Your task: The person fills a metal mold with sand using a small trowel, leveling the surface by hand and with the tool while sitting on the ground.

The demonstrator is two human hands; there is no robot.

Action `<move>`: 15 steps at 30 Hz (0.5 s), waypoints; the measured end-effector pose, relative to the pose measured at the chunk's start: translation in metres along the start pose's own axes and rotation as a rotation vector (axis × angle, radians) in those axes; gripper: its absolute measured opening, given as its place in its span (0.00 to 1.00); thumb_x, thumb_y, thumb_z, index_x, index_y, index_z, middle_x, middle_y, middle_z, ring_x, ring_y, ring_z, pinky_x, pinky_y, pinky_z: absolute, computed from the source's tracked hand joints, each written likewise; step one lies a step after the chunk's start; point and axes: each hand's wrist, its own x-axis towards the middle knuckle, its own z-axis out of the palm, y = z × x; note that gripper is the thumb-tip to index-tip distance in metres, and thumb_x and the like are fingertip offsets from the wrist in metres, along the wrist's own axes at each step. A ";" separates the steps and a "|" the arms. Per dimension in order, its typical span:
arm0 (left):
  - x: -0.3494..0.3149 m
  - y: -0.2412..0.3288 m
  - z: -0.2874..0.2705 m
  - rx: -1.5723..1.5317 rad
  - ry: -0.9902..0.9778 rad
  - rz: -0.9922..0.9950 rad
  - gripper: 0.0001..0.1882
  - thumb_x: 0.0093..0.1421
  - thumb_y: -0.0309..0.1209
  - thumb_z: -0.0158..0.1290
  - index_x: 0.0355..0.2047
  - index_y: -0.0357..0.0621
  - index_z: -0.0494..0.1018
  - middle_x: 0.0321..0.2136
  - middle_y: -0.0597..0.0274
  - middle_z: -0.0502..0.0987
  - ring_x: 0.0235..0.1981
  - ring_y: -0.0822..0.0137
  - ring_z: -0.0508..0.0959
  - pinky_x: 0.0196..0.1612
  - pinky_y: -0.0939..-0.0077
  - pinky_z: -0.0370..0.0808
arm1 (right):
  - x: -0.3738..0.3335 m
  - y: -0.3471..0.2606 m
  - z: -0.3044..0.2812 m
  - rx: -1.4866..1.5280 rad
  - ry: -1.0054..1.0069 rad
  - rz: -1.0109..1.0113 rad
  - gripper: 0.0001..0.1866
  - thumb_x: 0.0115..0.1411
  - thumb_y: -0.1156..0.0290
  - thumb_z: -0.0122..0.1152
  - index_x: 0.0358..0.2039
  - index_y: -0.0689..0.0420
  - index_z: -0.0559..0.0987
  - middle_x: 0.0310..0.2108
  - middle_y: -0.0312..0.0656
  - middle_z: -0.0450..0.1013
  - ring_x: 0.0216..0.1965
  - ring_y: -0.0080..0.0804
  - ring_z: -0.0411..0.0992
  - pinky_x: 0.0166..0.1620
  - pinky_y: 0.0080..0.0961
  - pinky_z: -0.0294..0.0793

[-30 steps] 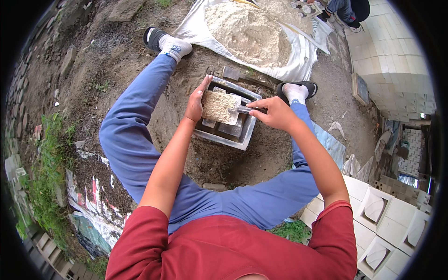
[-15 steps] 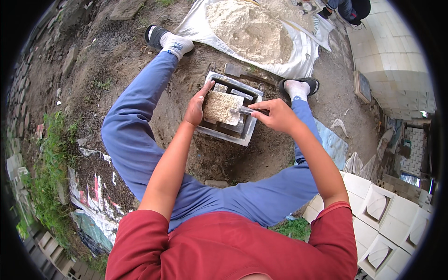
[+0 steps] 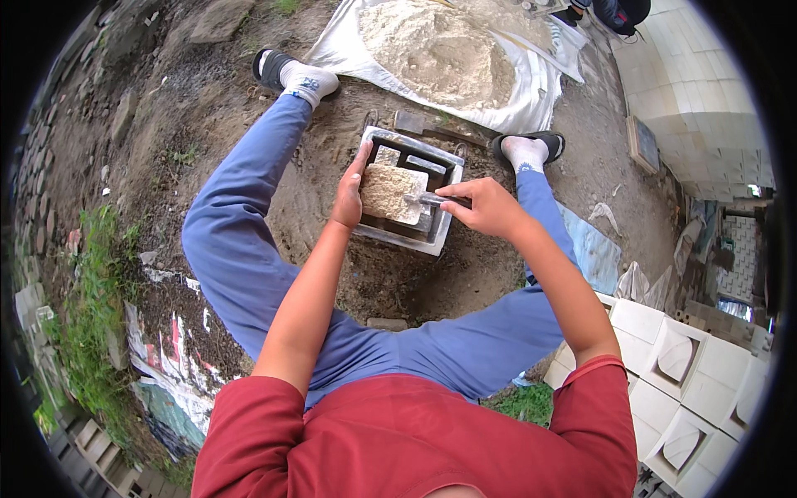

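Observation:
Between my legs sits a metal block mould [image 3: 397, 241], a box with raised rectangular inserts inside. My right hand [image 3: 490, 207] is closed round the handle of a trowel [image 3: 433, 199] with a flat, square-cornered blade. The blade lies level over the mould and bears a heap of pale, crumbly mix [image 3: 385, 191] that covers much of it. At the left side of the mould, my left hand [image 3: 349, 197] is held flat with fingers stretched, beside the mix and the blade's left edge. Whether it touches the blade cannot be made out.
Beyond my feet, a large heap of pale mix [image 3: 440, 54] lies on a white sheet [image 3: 332, 51]. A flat bar [image 3: 436, 129] rests on the soil behind the mould. Pale hollow blocks [image 3: 677, 357] stand at my right. Another person [image 3: 610, 12] is partly visible at the far right.
Both hands and the loaded trowel have stayed almost in place over the mould. The whole view has shifted slightly.

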 end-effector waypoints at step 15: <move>-0.015 -0.007 -0.016 0.114 0.093 0.026 0.45 0.71 0.57 0.34 0.69 0.24 0.60 0.69 0.40 0.66 0.72 0.52 0.64 0.74 0.63 0.55 | -0.001 0.002 0.008 -0.029 -0.003 -0.014 0.16 0.63 0.64 0.69 0.49 0.55 0.86 0.39 0.52 0.83 0.37 0.46 0.83 0.43 0.33 0.79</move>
